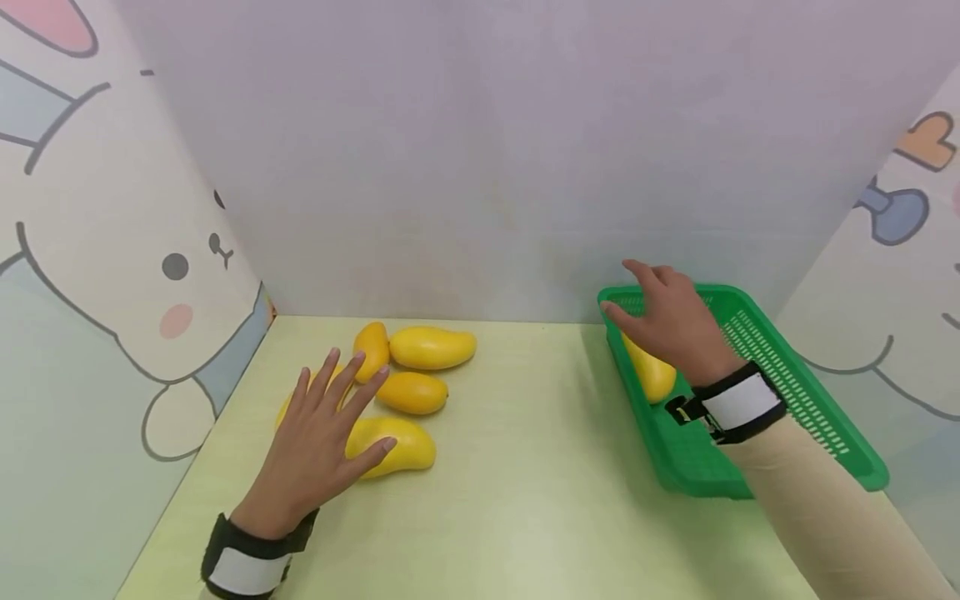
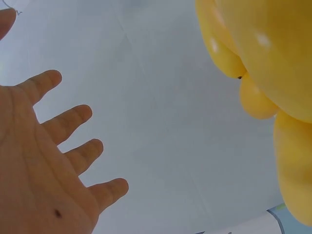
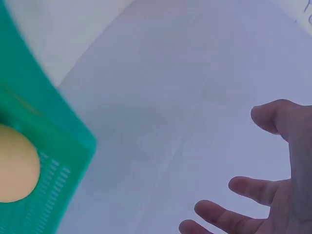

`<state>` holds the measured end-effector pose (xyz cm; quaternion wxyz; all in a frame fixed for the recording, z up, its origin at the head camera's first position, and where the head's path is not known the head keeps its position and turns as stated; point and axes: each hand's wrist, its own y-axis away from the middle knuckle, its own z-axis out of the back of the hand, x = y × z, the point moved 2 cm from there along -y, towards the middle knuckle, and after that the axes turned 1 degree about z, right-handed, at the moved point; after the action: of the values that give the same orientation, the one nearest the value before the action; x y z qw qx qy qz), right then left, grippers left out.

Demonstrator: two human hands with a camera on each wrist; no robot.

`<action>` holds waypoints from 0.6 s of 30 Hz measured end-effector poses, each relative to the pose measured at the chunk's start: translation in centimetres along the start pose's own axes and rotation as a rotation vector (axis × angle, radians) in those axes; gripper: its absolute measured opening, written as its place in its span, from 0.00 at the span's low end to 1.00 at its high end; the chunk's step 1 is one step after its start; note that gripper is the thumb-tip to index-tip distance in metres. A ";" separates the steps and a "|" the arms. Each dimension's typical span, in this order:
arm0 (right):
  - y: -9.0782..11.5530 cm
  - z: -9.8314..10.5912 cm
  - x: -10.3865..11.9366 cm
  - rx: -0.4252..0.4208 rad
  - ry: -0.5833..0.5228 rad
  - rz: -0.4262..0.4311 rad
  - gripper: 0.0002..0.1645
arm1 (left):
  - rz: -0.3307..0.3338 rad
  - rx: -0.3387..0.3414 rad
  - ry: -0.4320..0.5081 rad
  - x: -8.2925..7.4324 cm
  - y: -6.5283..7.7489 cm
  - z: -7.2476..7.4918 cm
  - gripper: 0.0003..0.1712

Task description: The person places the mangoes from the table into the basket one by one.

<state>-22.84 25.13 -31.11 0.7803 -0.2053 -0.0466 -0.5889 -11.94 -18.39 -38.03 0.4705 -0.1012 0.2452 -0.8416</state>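
My left hand (image 1: 311, 446) hovers with spread, straight fingers over a group of several yellow mangoes (image 1: 432, 347) at the left of the table. It partly hides some of them; the left wrist view shows its palm with nothing in it, apart from the mangoes (image 2: 278, 53). My right hand (image 1: 678, 321) is above the far left part of a green plastic basket (image 1: 810, 379), its fingers loosely apart and holding nothing. Inside the basket, along its left wall, lies one yellow mango (image 1: 651, 375), partly covered by that hand. The right wrist view also shows a mango (image 3: 17, 165) in the basket.
A pale yellow-green table (image 1: 517, 467) spreads between the mangoes and the basket. A plain light wall (image 1: 480, 167) rises behind it. Side panels with cartoon animals (image 1: 112, 275) stand at left and right. The basket's raised rim (image 1: 873, 475) runs near the right panel.
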 end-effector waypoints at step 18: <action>1.6 -1.9 5.8 -0.201 0.095 0.224 0.44 | -0.005 0.003 -0.015 -0.1 -0.3 0.2 0.44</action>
<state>-19.90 19.51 -31.43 0.8179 -0.2580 0.0728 -0.5091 -11.97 -18.24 -37.68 0.4705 -0.1073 0.2401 -0.8423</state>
